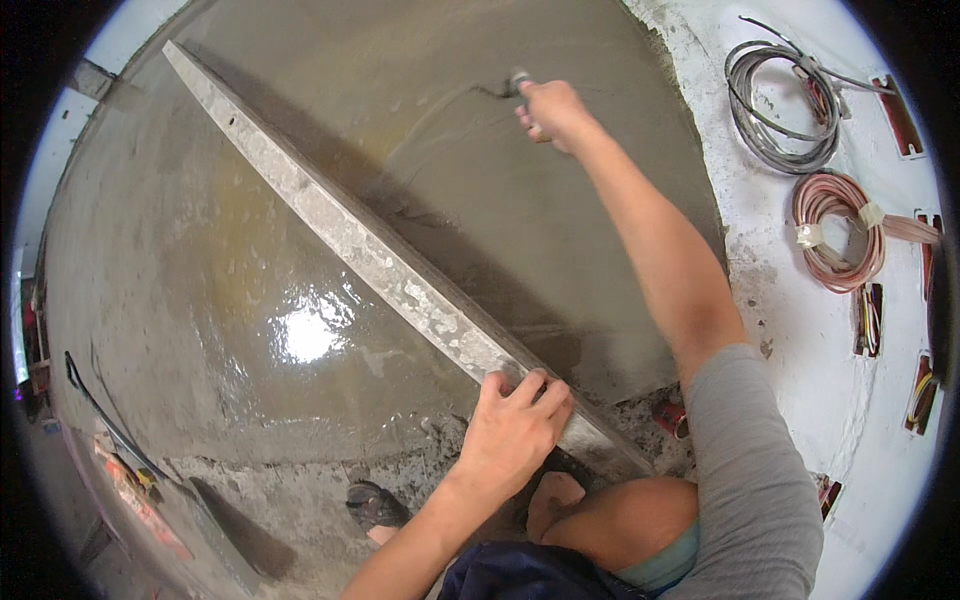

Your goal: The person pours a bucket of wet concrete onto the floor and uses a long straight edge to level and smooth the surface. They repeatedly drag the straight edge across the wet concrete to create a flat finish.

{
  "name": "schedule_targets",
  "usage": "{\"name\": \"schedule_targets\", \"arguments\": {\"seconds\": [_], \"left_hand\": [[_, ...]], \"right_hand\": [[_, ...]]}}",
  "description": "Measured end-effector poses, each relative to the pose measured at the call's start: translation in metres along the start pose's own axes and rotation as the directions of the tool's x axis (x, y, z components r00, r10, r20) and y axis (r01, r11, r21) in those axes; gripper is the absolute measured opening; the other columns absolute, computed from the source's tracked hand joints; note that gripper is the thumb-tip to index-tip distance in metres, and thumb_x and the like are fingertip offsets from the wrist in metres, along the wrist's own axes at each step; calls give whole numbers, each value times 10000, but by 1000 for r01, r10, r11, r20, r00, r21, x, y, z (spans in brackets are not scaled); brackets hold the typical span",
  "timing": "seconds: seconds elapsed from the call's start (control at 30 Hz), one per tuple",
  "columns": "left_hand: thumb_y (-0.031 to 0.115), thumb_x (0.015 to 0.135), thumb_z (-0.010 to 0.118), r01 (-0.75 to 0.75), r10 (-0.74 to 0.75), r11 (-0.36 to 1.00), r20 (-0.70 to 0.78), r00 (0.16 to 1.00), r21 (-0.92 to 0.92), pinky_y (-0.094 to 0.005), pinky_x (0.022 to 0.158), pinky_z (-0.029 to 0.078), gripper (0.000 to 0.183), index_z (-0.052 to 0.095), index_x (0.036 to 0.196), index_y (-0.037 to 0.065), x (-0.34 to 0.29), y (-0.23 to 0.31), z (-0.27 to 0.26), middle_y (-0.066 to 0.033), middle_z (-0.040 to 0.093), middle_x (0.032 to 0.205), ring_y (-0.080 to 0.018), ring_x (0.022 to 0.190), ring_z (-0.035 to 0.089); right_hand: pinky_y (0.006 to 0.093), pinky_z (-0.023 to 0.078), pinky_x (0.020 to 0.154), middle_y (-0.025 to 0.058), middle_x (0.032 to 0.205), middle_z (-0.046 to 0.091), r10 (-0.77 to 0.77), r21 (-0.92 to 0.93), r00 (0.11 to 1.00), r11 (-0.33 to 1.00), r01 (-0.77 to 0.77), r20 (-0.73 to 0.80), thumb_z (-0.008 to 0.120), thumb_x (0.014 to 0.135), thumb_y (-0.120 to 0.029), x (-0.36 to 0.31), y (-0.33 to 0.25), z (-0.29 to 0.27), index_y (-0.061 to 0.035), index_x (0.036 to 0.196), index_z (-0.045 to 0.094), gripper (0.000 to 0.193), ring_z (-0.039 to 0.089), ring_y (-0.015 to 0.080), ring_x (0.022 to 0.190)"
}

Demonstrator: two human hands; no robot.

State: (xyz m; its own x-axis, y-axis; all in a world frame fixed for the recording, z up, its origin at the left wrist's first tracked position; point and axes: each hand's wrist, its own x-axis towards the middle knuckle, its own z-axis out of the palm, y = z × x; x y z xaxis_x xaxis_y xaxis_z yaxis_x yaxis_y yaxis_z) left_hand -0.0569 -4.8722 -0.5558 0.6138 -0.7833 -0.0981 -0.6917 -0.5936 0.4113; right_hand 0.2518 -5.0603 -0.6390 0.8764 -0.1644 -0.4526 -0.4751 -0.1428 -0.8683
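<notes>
My left hand (518, 425) is closed over the near part of a long metal straightedge (400, 285), its fingers curled across the top edge. The bar is spattered with dried cement and runs diagonally from beside my feet to the far left. It lies over a wet, smooth grey cement floor (600, 260). Farther off to the right, my right arm stretches out, and my right hand (556, 112) is wrapped round the handle of a trowel (518, 80) low over the cement. The trowel's blade is hard to tell from the grey surface.
Coiled grey cable (740, 105) and coiled reddish cable (815, 250) hang at the white wall on the right, near open wall boxes with wires (868, 320). A red cup-like object (672, 420) lies by my knee. A dark-handled tool (115, 430) stands at lower left.
</notes>
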Motion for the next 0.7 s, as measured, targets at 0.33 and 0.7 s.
{"name": "schedule_targets", "arguments": {"seconds": [0.33,0.7], "left_hand": [[158,784,574,22,-21,999,-25,999,37,-398,847,375,376,624,1151,101,-4,4,-1,4,546,1073,-163,1092,494],[153,760,593,-1,4,997,-38,999,74,-393,838,372,378,620,1131,86,-5,2,0,1,536,1044,-165,1075,492]], "right_hand": [[472,501,892,271,1079,642,-308,-804,951,563,189,7,493,949,-267,-17,-18,18,21,1028,671,348,623,397,1032],[408,497,629,199,772,645,-138,-638,907,752,-165,-398,493,942,-293,-5,4,-149,34,875,633,363,634,296,702]]}}
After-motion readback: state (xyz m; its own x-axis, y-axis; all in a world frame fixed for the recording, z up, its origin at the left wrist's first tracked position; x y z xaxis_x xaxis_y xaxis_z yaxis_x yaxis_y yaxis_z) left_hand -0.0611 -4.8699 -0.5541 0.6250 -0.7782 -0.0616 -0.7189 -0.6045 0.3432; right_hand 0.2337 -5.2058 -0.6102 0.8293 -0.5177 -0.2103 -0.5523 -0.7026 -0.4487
